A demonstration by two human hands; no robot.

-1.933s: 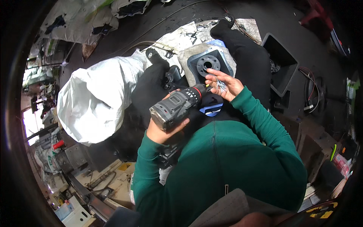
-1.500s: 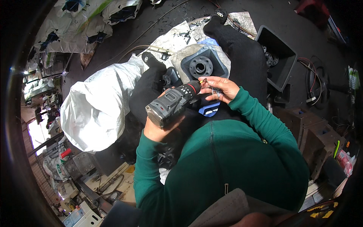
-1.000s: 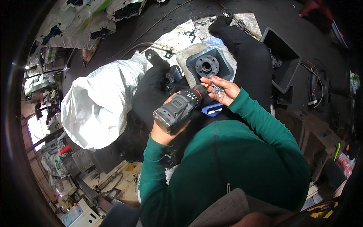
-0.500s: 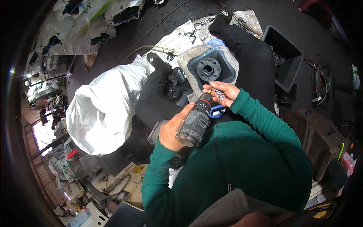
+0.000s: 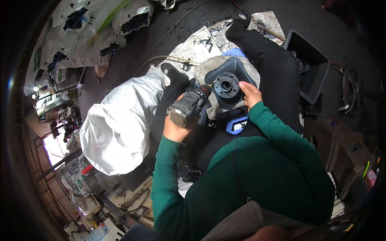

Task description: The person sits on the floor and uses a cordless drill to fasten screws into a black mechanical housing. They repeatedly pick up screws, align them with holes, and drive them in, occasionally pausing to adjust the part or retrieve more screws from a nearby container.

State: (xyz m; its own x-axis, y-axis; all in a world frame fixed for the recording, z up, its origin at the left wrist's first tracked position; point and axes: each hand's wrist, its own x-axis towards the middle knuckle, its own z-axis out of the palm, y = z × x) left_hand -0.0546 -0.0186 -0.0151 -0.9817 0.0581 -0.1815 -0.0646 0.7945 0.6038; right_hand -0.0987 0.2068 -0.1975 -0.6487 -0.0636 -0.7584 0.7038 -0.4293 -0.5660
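My left hand (image 5: 175, 128) is wrapped round a dark grey cordless drill (image 5: 188, 107), its bit reaching to the left side of a round flange (image 5: 230, 94). The flange has a ring of holes and a central bore. It sits in a dark square flared housing (image 5: 240, 69), which rests on a grey cloth (image 5: 254, 71) between my legs. My right hand (image 5: 252, 95) is closed at the flange's right edge, thumb and forefinger together against it. The other fingers are curled, and whatever they hold is hidden.
A large white sack (image 5: 120, 128) stands at my left. To my right are a dark grey bin (image 5: 307, 78) holding round parts and some brown blocks (image 5: 335, 140). A blue-framed piece (image 5: 237, 125) lies before me. A hose (image 5: 169, 57) runs across the white sheet (image 5: 193, 46).
The drill has swung left and away from my right hand, its bit now at the flange. My right hand, which showed several screws, has moved up to the flange's right edge; the housing is turned.
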